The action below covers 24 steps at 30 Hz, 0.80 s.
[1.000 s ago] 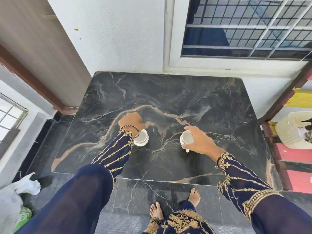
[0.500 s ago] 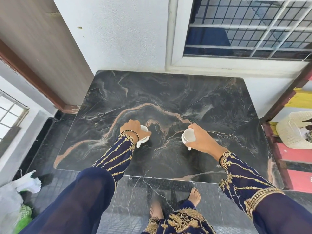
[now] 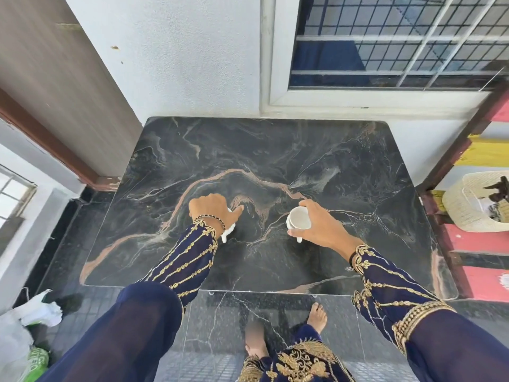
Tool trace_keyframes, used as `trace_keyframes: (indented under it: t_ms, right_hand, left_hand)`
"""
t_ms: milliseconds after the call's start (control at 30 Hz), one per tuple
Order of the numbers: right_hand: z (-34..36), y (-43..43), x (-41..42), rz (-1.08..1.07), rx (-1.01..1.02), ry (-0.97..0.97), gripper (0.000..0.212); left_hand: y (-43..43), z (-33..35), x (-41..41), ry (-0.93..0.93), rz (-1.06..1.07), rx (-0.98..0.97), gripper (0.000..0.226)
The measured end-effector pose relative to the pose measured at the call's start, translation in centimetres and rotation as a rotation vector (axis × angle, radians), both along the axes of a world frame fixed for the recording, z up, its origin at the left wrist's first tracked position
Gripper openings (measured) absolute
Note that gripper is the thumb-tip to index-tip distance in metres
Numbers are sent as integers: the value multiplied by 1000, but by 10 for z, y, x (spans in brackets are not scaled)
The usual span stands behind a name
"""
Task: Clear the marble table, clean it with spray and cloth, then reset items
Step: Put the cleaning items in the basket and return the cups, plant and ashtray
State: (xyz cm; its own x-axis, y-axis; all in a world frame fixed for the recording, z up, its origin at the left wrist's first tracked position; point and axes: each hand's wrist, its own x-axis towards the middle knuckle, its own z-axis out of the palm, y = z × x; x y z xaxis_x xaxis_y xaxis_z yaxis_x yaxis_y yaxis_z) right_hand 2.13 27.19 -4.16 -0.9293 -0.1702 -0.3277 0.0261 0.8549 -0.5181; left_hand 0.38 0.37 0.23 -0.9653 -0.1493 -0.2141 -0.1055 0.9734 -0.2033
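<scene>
1. The left hand (image 3: 212, 213) covers most of the left cup (image 3: 230, 232); only a white edge and the handle show by the wrist.
2. The right hand (image 3: 321, 227) hides the right cup's (image 3: 298, 219) outer side; whether its base touches the table (image 3: 275, 150) cannot be told.
3. One foot (image 3: 254, 337) is blurred.
4. The basket (image 3: 462, 208) is cut off by the right edge, and its contents are unclear.
5. The bag (image 3: 16, 337) is cut off by the left edge.
6. The window (image 3: 385, 42) runs off the top.

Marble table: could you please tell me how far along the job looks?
No other items show on the marble table, so clearing looks done; wiping I cannot confirm. In hand: the left hand grips the left cup, the right hand the right cup, at the tabletop. Left: likely setting them down.
</scene>
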Motion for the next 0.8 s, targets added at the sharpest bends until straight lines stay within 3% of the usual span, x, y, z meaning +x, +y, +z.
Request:
trace_keyframes:
  t_ms: [200,500,800]
  right_hand:
    - [3,29,12,-32,-72,41,77]
    - [5,127,35,-184,-143,114,62]
    - [-22,324,56,-388,-202,157,42]
  left_hand:
    - [71,14,-6,102,-244,52,41]
    - [224,20,-12,91,-544,216,35]
    - [439,-13,-13,-16,-704,304,32]
